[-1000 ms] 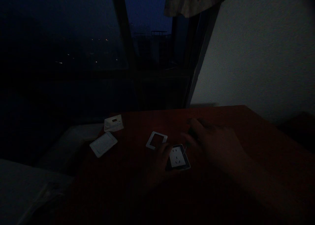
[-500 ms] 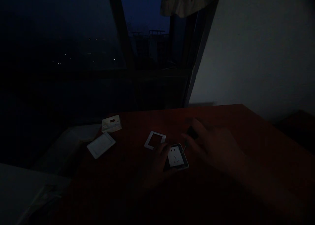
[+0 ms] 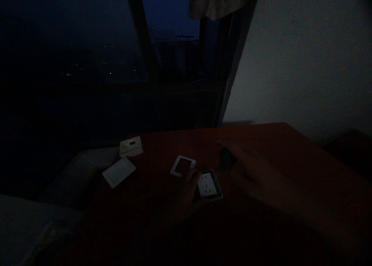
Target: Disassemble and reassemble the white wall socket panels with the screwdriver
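On the bench (image 3: pixel 200 144), the left hand (image 3: pixel 186 192) pinches the socket (image 3: pixel 207 185) at its left; a screwdriver (image 3: pixel 216 176) slants to the socket's right edge, the right hand (image 3: pixel 251 171), farther off, about its handle (image 3: pixel 226 159), grip too dim to tell.

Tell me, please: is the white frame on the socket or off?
Off: the frame lies beside the socket, and the table shows through its opening.

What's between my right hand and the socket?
In the head view, a screwdriver: dark green handle by your right hand, shaft slanting to the right edge of the socket.
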`<state>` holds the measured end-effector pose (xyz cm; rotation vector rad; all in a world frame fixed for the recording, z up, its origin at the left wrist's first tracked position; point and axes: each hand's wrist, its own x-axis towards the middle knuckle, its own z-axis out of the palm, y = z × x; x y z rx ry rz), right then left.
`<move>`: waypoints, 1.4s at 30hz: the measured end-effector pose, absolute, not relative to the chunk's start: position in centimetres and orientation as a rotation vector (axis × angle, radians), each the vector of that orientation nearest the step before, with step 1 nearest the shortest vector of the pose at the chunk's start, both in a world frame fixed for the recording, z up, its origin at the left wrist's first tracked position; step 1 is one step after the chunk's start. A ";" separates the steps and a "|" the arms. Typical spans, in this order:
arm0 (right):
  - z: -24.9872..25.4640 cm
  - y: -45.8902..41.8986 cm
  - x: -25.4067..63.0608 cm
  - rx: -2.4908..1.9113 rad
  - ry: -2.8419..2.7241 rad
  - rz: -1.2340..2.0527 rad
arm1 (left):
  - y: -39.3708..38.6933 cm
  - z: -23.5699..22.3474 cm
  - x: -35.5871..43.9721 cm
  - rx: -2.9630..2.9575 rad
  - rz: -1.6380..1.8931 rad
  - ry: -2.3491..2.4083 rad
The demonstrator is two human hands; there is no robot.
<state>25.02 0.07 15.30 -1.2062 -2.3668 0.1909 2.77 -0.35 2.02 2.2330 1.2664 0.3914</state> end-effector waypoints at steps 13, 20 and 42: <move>15.6 -0.5 25.1 -1.145 -2.426 0.183 | -0.4 2.5 2.9 2.224 0.377 1.287; 14.5 0.2 25.1 -1.532 -2.285 -0.086 | -0.5 3.1 3.0 2.214 0.406 1.260; 14.9 0.2 25.4 -1.295 -2.329 0.166 | -0.3 2.5 3.0 2.217 0.416 1.251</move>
